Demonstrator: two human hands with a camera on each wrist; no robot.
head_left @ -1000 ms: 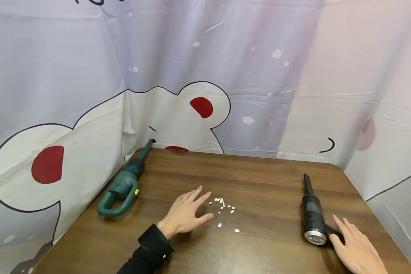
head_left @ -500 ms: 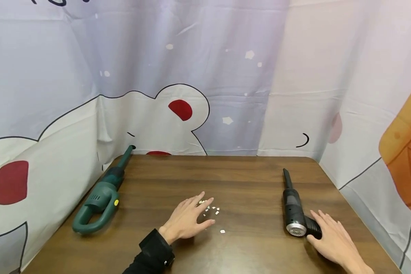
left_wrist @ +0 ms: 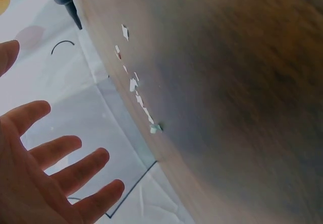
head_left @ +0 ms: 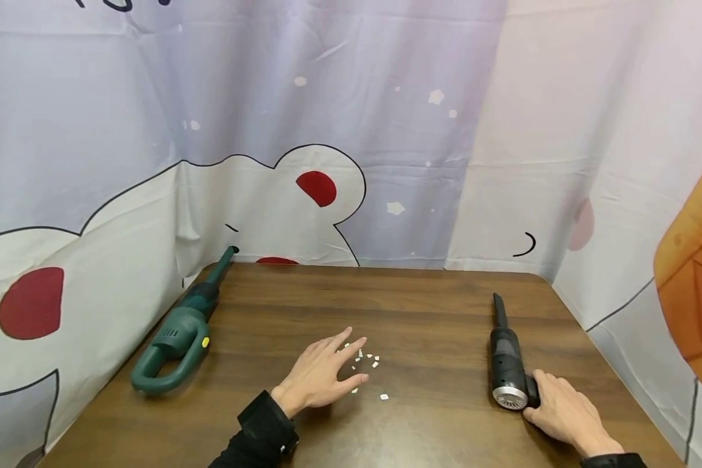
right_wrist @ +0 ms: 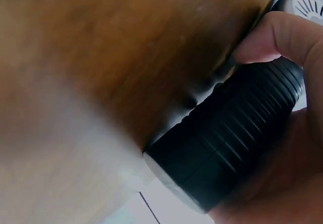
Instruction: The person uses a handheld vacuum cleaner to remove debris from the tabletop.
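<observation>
A black handheld vacuum (head_left: 507, 361) with a silver vented end lies on the right of the wooden table, its narrow nozzle pointing to the back. My right hand (head_left: 564, 409) grips its ribbed handle (right_wrist: 237, 133); in the right wrist view the thumb lies along one side and the palm along the other. My left hand (head_left: 322, 374) is held over the middle of the table, fingers spread and holding nothing. Just beyond and beside its fingertips lie several small white scraps (head_left: 376, 364), some of them hidden behind the hand in the head view.
On the left side of the table (head_left: 421, 312) lies a dark green power tool (head_left: 178, 335) with a loop handle, a yellow button and a long narrow front end. A printed cloth (head_left: 409, 130) hangs around the back and sides of the table.
My right hand has closed around the vacuum's handle, after lying with loose fingers beside it. The left hand stays spread. The head view has swung right, then slightly back.
</observation>
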